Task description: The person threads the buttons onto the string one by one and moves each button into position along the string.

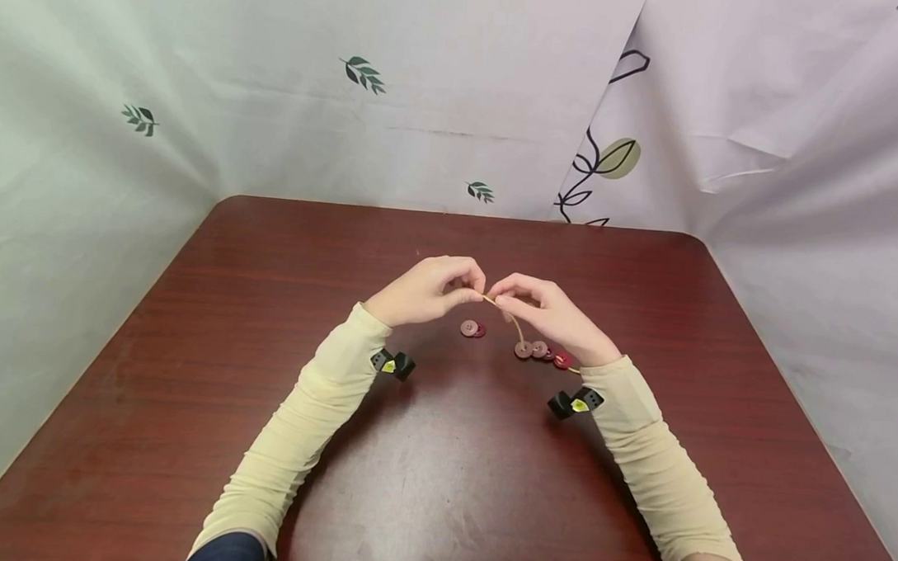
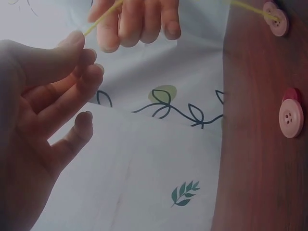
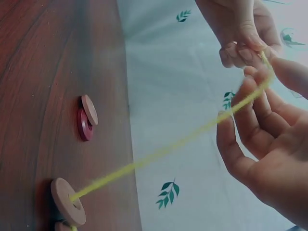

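String [image 1: 517, 322] pinched between both hands

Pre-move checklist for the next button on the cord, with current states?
1. Cord end held: ok. Left hand pinches the tip of the yellow cord.
2. Second grip: ok. Right hand pinches the cord right beside the left.
3. Cord clear between hands and threaded buttons: ok, runs straight to the first threaded button, no tangle seen.
4. Next buttons within reach: ok. Two loose buttons, pink on red, lie overlapping on the table under the hands.
5. Cord tip frayed: cannot tell.
6. Far end knotted: cannot tell, hidden by the right wrist.
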A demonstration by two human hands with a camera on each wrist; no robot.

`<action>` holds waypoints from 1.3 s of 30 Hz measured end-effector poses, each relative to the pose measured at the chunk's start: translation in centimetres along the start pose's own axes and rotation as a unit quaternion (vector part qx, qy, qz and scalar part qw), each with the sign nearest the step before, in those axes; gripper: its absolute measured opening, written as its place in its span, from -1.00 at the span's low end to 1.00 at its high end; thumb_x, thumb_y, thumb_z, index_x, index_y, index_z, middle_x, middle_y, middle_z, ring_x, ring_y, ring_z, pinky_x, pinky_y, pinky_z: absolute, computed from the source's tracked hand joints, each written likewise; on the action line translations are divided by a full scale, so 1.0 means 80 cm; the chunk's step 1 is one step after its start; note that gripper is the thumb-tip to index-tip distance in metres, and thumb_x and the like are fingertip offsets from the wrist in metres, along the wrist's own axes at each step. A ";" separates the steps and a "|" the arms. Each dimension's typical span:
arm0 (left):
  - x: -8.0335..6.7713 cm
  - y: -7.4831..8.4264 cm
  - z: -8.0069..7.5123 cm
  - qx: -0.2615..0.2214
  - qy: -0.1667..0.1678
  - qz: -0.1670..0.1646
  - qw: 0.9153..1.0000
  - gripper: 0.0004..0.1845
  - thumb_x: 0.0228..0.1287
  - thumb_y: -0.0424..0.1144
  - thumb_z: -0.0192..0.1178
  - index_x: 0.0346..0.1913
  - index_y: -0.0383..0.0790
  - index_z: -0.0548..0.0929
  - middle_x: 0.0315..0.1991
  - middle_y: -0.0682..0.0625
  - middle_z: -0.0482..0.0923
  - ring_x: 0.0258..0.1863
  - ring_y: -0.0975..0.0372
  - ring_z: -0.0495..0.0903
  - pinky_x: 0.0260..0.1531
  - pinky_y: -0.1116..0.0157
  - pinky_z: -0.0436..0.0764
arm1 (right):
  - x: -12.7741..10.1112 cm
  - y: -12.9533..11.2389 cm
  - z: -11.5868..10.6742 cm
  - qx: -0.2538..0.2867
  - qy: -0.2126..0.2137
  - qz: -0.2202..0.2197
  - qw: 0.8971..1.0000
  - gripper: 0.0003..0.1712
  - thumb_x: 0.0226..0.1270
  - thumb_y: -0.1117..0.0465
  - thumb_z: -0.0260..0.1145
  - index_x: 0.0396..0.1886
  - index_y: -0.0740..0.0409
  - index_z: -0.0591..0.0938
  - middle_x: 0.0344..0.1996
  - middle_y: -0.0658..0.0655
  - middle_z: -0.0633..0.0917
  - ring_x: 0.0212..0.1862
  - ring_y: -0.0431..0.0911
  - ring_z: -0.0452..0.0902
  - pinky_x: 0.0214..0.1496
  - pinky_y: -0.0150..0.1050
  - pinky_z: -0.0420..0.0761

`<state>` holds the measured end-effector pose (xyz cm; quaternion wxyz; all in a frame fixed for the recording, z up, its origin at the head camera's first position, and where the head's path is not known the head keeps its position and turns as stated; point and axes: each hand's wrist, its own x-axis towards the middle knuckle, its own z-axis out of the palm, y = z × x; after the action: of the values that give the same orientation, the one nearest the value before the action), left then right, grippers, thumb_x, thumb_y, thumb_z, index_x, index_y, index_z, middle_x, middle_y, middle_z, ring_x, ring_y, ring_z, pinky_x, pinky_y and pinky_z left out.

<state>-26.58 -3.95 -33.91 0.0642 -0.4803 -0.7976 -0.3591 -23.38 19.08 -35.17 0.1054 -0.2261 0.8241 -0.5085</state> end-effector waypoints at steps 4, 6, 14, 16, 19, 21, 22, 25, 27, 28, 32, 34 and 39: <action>0.001 0.000 0.002 0.028 -0.012 -0.009 1.000 -0.89 0.23 -0.27 0.31 -0.29 -0.15 0.57 -0.42 0.07 0.57 -0.41 0.30 0.46 -0.20 0.29 0.42 | 0.001 0.001 0.001 -0.007 0.004 0.011 1.000 -0.78 0.38 0.11 0.26 -0.09 0.11 0.63 -0.50 0.02 0.56 -0.37 0.14 0.44 -0.34 -0.16 0.52; 0.001 0.000 0.003 0.039 -0.018 -0.016 0.999 -0.89 0.24 -0.25 0.31 -0.29 -0.14 0.57 -0.42 0.08 0.57 -0.42 0.30 0.45 -0.18 0.29 0.39 | 0.001 0.002 0.001 -0.003 0.000 0.014 1.000 -0.81 0.37 0.11 0.27 -0.14 0.10 0.64 -0.51 -0.01 0.57 -0.40 0.15 0.44 -0.37 -0.12 0.55; 0.000 -0.004 0.004 0.051 -0.031 -0.027 0.998 -0.90 0.27 -0.25 0.28 -0.30 -0.13 0.55 -0.42 0.08 0.56 -0.43 0.29 0.45 -0.20 0.29 0.37 | -0.001 0.002 -0.004 -0.012 -0.003 0.021 1.000 -0.86 0.34 0.09 0.30 -0.24 0.04 0.65 -0.50 0.01 0.57 -0.39 0.27 0.45 -0.41 -0.08 0.60; 0.000 -0.006 0.005 0.046 -0.043 -0.038 0.997 -0.89 0.26 -0.25 0.29 -0.29 -0.13 0.55 -0.42 0.09 0.57 -0.43 0.28 0.47 -0.23 0.30 0.41 | -0.001 0.002 -0.004 -0.016 -0.003 0.022 1.000 -0.86 0.34 0.09 0.30 -0.24 0.05 0.65 -0.50 0.01 0.56 -0.39 0.26 0.45 -0.40 -0.08 0.61; 0.000 -0.011 0.008 0.034 -0.071 -0.067 0.995 -0.83 0.22 -0.21 0.33 -0.24 -0.13 0.54 -0.35 0.06 0.60 -0.36 0.27 0.53 -0.20 0.28 0.52 | -0.001 0.001 -0.005 -0.017 -0.005 0.027 0.999 -0.85 0.34 0.10 0.30 -0.24 0.07 0.65 -0.50 0.01 0.56 -0.38 0.23 0.47 -0.37 0.00 0.63; 0.001 -0.015 0.011 0.025 -0.095 -0.089 0.991 -0.77 0.19 -0.20 0.36 -0.19 -0.14 0.54 -0.26 0.03 0.63 -0.28 0.23 0.58 -0.14 0.23 0.57 | -0.001 0.002 -0.005 -0.019 -0.007 0.030 0.999 -0.83 0.34 0.10 0.30 -0.23 0.10 0.64 -0.49 0.01 0.56 -0.39 0.14 0.49 -0.34 0.05 0.64; 0.001 -0.017 0.012 0.025 -0.107 -0.100 0.989 -0.74 0.17 -0.18 0.37 -0.16 -0.15 0.55 -0.21 0.01 0.63 -0.23 0.20 0.60 -0.10 0.20 0.57 | -0.001 0.002 -0.005 -0.019 -0.008 0.031 0.999 -0.81 0.34 0.10 0.30 -0.22 0.13 0.64 -0.49 0.01 0.56 -0.40 0.10 0.49 -0.33 0.08 0.64; 0.002 -0.021 0.017 0.025 -0.141 -0.133 0.981 -0.64 0.15 -0.17 0.39 -0.05 -0.22 0.57 -0.05 -0.08 0.62 -0.08 0.08 0.60 0.02 0.14 0.54 | 0.000 0.005 -0.005 -0.025 -0.011 0.028 0.999 -0.79 0.35 0.12 0.30 -0.21 0.19 0.63 -0.50 -0.01 0.55 -0.44 -0.06 0.49 -0.32 0.09 0.64; 0.001 -0.024 0.021 0.032 -0.161 -0.155 0.974 -0.60 0.15 -0.15 0.38 0.01 -0.24 0.57 0.02 -0.10 0.60 0.00 0.05 0.58 0.08 0.13 0.51 | 0.000 0.006 -0.005 -0.028 -0.014 0.023 0.999 -0.79 0.35 0.14 0.30 -0.20 0.22 0.62 -0.51 -0.01 0.54 -0.46 -0.03 0.50 -0.34 0.07 0.65; 0.001 -0.026 0.023 0.036 -0.169 -0.163 0.971 -0.58 0.17 -0.15 0.37 0.04 -0.25 0.58 0.05 -0.10 0.59 0.03 0.05 0.57 0.11 0.13 0.50 | 0.000 0.006 -0.005 -0.030 -0.015 0.021 0.999 -0.81 0.35 0.15 0.29 -0.21 0.20 0.62 -0.52 -0.01 0.54 -0.47 0.00 0.50 -0.34 0.07 0.65; -0.001 -0.033 0.035 0.047 -0.195 -0.169 0.965 -0.59 0.20 -0.17 0.34 0.08 -0.24 0.60 0.06 -0.09 0.58 0.05 0.10 0.56 0.14 0.15 0.50 | 0.001 0.005 -0.005 -0.045 -0.020 0.013 0.999 -0.85 0.34 0.17 0.29 -0.24 0.18 0.63 -0.51 -0.01 0.54 -0.40 0.10 0.50 -0.36 -0.01 0.65; -0.002 -0.037 0.042 0.060 -0.208 -0.163 0.963 -0.61 0.20 -0.18 0.33 0.08 -0.21 0.62 0.06 -0.08 0.57 0.04 0.12 0.55 0.14 0.17 0.50 | 0.001 0.006 -0.005 -0.054 -0.024 0.010 0.998 -0.86 0.35 0.18 0.29 -0.24 0.18 0.63 -0.52 -0.01 0.54 -0.41 0.05 0.50 -0.36 -0.05 0.65; -0.005 -0.045 0.056 0.098 -0.232 -0.160 0.954 -0.62 0.17 -0.19 0.36 0.08 -0.10 0.65 0.10 -0.06 0.54 0.08 0.13 0.53 0.15 0.19 0.49 | 0.002 0.008 -0.007 -0.067 -0.036 0.005 0.997 -0.85 0.35 0.19 0.28 -0.24 0.21 0.62 -0.54 -0.03 0.53 -0.49 -0.02 0.49 -0.37 -0.11 0.62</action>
<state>-28.23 -2.40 -39.22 -0.1348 -0.4078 -0.8882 -0.1634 -23.94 19.67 -35.49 0.1226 -0.2463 0.8531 -0.4433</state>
